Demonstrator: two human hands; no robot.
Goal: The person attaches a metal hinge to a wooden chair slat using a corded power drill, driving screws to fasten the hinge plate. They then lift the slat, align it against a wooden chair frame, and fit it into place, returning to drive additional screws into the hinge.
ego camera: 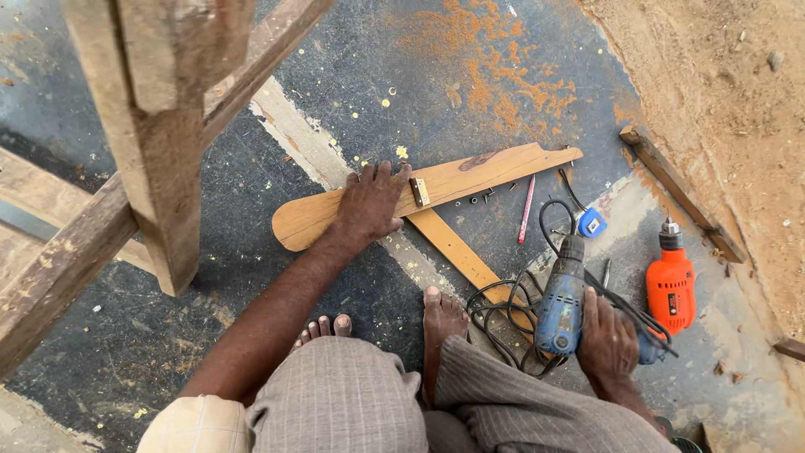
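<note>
- Left hand [371, 201] lies flat, fingers spread, pinning paddle-shaped board [436, 189] to floor [251, 184] beside brass hinge [419, 191].
- Right hand [608, 340] wraps blue drill [560, 298], readied low.

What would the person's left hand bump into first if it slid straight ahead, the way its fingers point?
The left hand lies flat on the paddle-shaped wooden board, fingers pointing away. Past the board's far edge looks like bare dark floor, scattered with yellow specks.

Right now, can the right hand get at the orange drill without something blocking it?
Probably yes. The right hand rests on the blue drill, and the orange drill lies on the floor just beside it. Only black cable runs between them.
</note>
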